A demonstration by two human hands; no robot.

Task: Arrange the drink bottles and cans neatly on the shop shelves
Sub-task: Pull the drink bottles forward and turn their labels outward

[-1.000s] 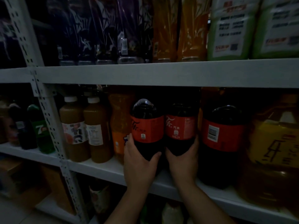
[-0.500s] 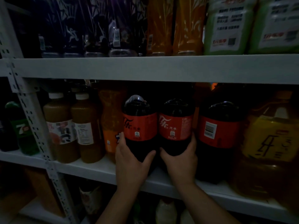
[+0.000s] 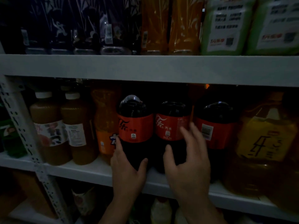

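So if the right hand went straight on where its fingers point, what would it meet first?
Probably the middle cola bottle: the right hand is open just in front of it, fingers aimed at its upper half. Depth is unclear.

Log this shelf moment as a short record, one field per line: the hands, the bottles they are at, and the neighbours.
place: middle shelf, dim light
left hand: grips left cola bottle low on its body
right hand: fingers spread in front of middle cola bottle; blurred, contact unclear
cola row: three upright, red labels; right cola bottle shows its barcode
left neighbours: orange soda bottle, then two brown juice bottles
right neighbour: yellow jug
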